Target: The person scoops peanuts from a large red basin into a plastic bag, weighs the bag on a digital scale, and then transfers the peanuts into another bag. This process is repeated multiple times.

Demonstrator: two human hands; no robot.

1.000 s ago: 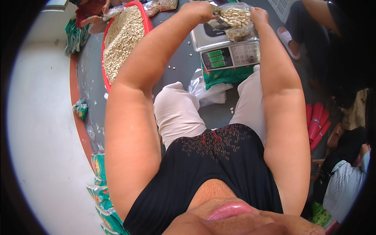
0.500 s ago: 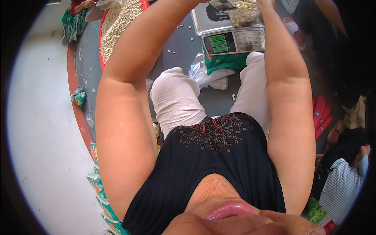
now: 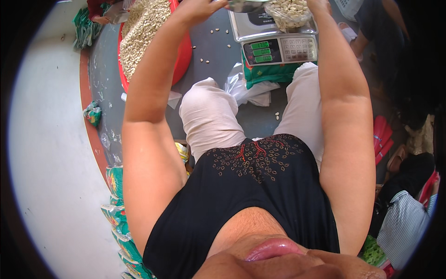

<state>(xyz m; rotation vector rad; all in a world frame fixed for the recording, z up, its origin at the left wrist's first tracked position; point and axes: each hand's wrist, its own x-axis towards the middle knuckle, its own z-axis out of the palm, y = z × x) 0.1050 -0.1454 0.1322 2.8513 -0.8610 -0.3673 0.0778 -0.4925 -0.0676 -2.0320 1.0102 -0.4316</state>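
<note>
Fingers of the left hand (image 3: 202, 8) curl at the top edge of the view around the rim of a metal scoop (image 3: 246, 4), which shows only as a grey sliver, so how firm the hold is cannot be told. Across from it the right hand (image 3: 318, 4) is cut off by the frame; it sits against the edge of a clear plastic bag of pale nuts (image 3: 290, 11), though whether its fingers are closed on the bag cannot be told. The bag rests on the steel platform of a digital scale (image 3: 274, 39), whose front panel (green lit readout beside a keypad) faces the person. Under the scale lies a green packet (image 3: 272, 74), with crumpled clear plastic (image 3: 248, 90) just beside it. A few loose nuts (image 3: 218, 39) are scattered on the grey floor between the scale and a red basin (image 3: 183, 56) heaped with more nuts, to the person's left. Farther out, a stack of green printed packets (image 3: 121, 218) lies along the lower left, by the person's elbow.
</note>
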